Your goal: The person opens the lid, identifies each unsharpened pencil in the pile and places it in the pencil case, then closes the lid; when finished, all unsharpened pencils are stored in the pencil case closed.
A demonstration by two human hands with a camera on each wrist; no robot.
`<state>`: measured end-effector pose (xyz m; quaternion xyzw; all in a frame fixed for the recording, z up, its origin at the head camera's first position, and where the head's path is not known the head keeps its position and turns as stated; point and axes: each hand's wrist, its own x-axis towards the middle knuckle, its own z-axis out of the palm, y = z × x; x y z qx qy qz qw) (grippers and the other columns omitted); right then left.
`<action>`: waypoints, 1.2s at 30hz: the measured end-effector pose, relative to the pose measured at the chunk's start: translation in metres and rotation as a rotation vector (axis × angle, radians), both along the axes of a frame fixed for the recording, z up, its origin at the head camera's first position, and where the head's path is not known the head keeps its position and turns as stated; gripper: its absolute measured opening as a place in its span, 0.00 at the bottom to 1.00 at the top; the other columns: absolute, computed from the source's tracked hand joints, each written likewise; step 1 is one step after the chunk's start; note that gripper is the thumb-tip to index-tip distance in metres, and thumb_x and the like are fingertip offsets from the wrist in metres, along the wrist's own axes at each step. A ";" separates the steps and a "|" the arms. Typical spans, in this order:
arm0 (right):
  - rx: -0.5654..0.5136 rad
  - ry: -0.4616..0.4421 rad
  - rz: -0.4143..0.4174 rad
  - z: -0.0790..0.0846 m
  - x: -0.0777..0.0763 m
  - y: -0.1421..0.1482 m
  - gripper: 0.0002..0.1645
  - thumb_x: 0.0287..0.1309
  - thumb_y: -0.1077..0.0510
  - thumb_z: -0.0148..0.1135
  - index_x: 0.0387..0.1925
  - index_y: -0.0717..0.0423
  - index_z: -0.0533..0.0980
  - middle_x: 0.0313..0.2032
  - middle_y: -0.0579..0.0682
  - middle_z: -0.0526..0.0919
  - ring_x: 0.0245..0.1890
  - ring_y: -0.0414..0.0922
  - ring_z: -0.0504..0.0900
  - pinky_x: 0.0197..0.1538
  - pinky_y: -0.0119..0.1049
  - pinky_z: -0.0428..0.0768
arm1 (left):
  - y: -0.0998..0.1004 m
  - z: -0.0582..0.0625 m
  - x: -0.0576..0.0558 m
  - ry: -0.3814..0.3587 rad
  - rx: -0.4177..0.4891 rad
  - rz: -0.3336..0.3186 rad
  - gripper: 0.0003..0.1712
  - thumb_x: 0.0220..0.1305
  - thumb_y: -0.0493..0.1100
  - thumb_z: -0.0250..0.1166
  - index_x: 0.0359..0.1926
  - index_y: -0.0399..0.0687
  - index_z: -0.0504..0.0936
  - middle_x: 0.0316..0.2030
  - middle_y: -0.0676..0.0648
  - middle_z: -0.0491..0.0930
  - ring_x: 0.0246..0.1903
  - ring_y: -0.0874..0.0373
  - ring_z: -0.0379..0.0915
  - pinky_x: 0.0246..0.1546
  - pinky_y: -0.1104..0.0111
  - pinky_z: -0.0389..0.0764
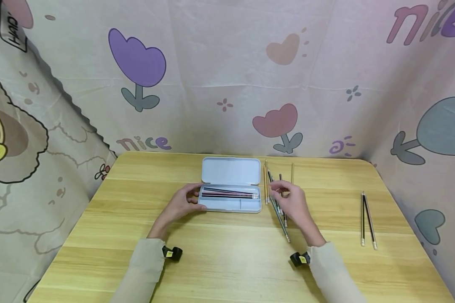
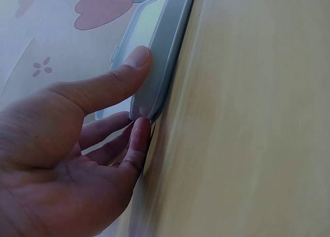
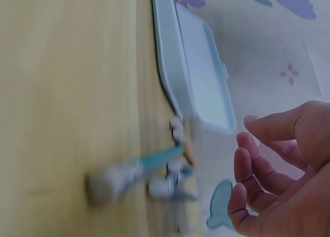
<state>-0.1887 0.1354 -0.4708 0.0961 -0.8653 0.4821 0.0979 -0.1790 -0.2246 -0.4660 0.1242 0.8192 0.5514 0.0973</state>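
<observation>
A light blue pencil case [image 1: 232, 205] lies with its lid [image 1: 231, 170] raised at the back; several dark pencils [image 1: 227, 193] rest in its rear compartment. My left hand [image 1: 183, 200] grips the case's left end, thumb at the front corner and fingers round the side. In the left wrist view, that thumb lies against the case wall [image 2: 157, 66]. Over a loose bunch of pencils, just right of the case, hovers my right hand [image 1: 293, 202], its fingers loosely bent around nothing visible. A green pencil [image 1: 283, 224] slants towards me beneath it, blurred in the right wrist view.
Two dark pencils [image 1: 368, 221] with white ends lie apart on the wooden table [image 1: 227, 261], far right. Yellowish pencils [image 1: 266, 185] lie beside the case, and a pale stick [image 1: 293, 172] lies farther back. A patterned cloth [image 1: 212, 75] hangs behind the table.
</observation>
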 end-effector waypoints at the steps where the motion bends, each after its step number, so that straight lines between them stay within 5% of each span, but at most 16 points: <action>1: 0.005 -0.003 -0.009 -0.001 0.001 0.004 0.12 0.60 0.70 0.70 0.46 0.65 0.85 0.39 0.56 0.88 0.39 0.51 0.83 0.35 0.27 0.79 | 0.000 0.000 0.000 0.001 0.001 0.001 0.44 0.52 0.26 0.77 0.69 0.24 0.67 0.52 0.26 0.73 0.44 0.37 0.76 0.45 0.63 0.83; 13: 0.040 -0.110 -0.113 -0.007 0.003 0.045 0.18 0.62 0.65 0.71 0.53 0.66 0.79 0.42 0.59 0.85 0.42 0.54 0.84 0.43 0.24 0.80 | 0.000 -0.002 -0.001 0.001 0.000 0.000 0.44 0.52 0.26 0.77 0.69 0.23 0.67 0.52 0.26 0.73 0.44 0.37 0.76 0.44 0.66 0.82; 29: 0.262 -0.257 -0.104 -0.015 0.000 0.057 0.26 0.59 0.65 0.71 0.57 0.73 0.76 0.38 0.58 0.84 0.38 0.51 0.83 0.45 0.47 0.83 | 0.000 -0.001 -0.001 -0.005 -0.014 0.014 0.45 0.52 0.27 0.78 0.69 0.24 0.67 0.53 0.27 0.74 0.45 0.38 0.76 0.45 0.65 0.82; 36: 0.328 -0.259 -0.149 -0.012 0.002 0.059 0.19 0.57 0.68 0.67 0.51 0.69 0.81 0.39 0.59 0.86 0.38 0.53 0.85 0.46 0.49 0.83 | 0.001 0.000 -0.001 -0.009 -0.023 0.018 0.45 0.52 0.27 0.78 0.70 0.25 0.67 0.53 0.27 0.74 0.45 0.38 0.75 0.48 0.57 0.81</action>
